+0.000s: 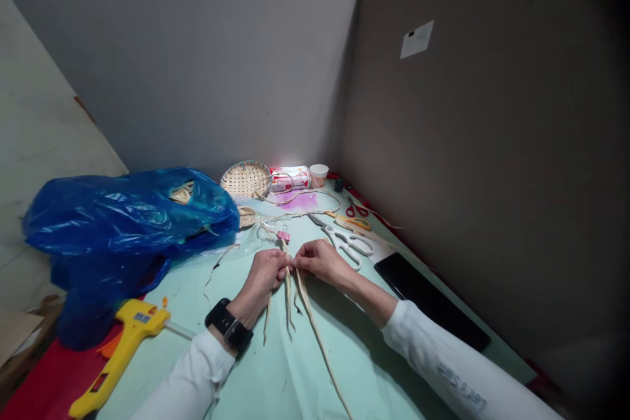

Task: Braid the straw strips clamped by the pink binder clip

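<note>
Pale fibre strands [312, 325] hang down from between my hands over the green table cover, with one long strand running toward the front edge. My left hand [268, 270], with a black watch on its wrist, pinches the strands just below a pink binder clip [284, 235]. Close against it on the right, my right hand [319, 261] has thumb and fingers pressed together on a strand. The fingertips of both hands almost touch, and exactly how the strands cross there is too small to make out.
White-handled scissors [347, 243] and a black phone [428, 298] lie to the right. A blue plastic bag [132, 216] and a yellow glue gun [123, 348] are at the left. Behind stand a woven basket [245, 178], a tissue pack [290, 178] and a paper cup [319, 174], near red scissors [357, 209].
</note>
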`<state>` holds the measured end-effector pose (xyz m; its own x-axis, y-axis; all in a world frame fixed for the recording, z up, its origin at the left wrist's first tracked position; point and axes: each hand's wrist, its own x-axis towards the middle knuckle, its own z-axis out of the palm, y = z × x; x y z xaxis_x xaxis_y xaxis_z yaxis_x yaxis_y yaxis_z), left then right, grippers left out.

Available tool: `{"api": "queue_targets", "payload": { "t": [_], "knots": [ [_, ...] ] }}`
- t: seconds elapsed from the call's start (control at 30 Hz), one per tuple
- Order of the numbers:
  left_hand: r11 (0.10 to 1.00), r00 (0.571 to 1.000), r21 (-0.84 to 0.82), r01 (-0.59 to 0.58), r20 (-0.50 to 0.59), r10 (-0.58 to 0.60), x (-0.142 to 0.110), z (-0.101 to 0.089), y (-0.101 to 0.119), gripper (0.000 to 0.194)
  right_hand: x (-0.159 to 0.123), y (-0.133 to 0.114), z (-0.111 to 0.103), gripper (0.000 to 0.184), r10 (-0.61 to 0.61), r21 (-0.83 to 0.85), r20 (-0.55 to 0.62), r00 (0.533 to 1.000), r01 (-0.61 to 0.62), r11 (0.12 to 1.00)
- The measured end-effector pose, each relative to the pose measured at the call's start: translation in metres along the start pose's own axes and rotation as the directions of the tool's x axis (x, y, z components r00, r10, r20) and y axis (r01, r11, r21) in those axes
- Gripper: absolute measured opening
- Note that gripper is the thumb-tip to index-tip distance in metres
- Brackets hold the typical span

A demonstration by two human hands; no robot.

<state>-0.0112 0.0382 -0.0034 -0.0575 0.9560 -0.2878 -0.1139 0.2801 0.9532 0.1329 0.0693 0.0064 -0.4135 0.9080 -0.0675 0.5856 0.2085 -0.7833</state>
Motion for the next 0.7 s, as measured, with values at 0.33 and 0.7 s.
{"api": "queue_targets", "payload": {
  "t": [0.33,0.7],
  "knots": [
    [0.998,0.999,0.067,-0.018,-0.036,0.020,-0.003,0.003,0.001,0.014,-0.007,0.000,0.002,0.019,0.029,0.012,0.008,1.000,-0.030,0.999],
    [0.995,0.993,0.088,-0.051,-0.099,0.060,-0.008,0.012,0.001,0.013,-0.033,-0.029,0.014,0.017,-0.126,-0.568,-0.092,0.988,0.052,0.821]
  ]
}}
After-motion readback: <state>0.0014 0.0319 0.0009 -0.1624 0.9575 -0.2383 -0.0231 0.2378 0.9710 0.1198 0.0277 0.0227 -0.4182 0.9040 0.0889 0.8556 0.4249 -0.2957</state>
